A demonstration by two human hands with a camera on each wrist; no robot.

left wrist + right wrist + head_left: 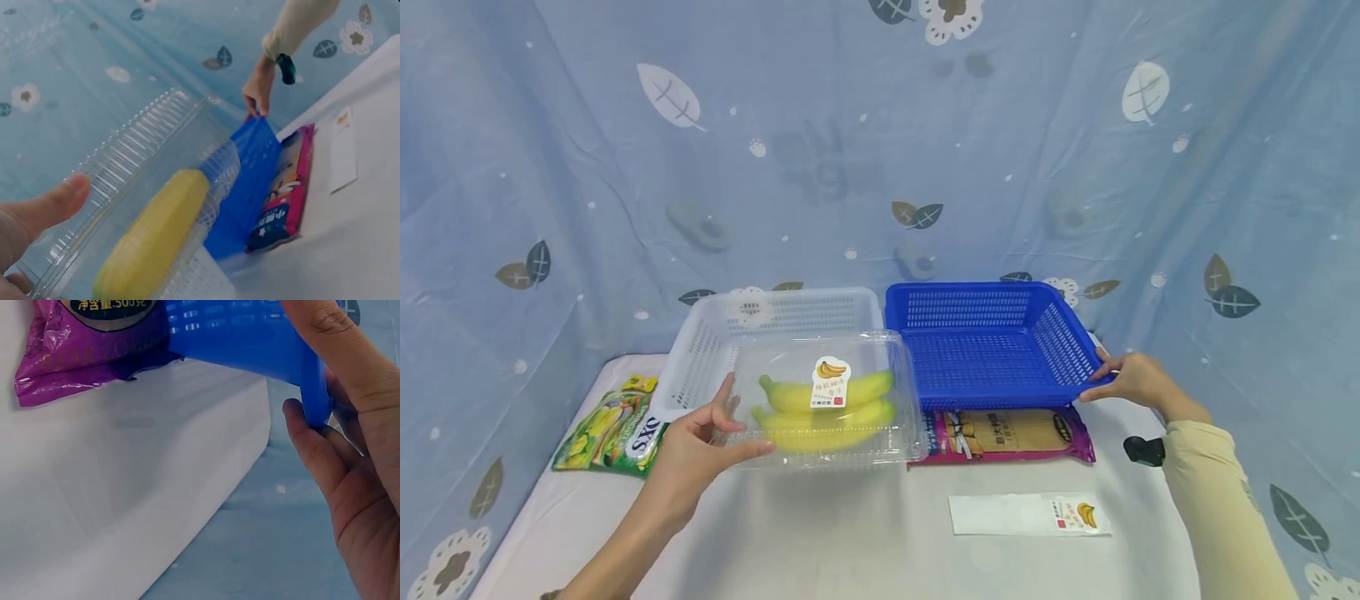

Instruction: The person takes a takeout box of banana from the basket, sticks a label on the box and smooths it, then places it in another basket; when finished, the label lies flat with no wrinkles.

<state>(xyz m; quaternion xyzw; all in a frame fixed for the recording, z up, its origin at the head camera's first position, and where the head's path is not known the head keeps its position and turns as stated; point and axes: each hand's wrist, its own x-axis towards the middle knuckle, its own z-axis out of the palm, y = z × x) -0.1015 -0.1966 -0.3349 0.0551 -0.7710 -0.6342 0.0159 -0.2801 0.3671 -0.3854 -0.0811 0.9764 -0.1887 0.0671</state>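
A clear plastic clamshell box (865,350) with yellow-green bananas (827,423) inside and a banana sticker on its lid is held up by my left hand (696,446). The thumb lies along the near left edge, with the fingers at the left side. In the head view the box overlaps the front of a white basket (688,354). My right hand (1138,385) pinches the right front rim of a blue basket (973,358); in the right wrist view thumb and fingers sit on either side of that blue rim (315,394).
A purple pasta packet (1007,433) lies in front of the blue basket. Nearer me is a white strip (1000,514) with a banana sticker. At the left, a green packet (613,425) lies beside the white basket. Patterned blue curtain (850,167) surrounds the white table (820,550).
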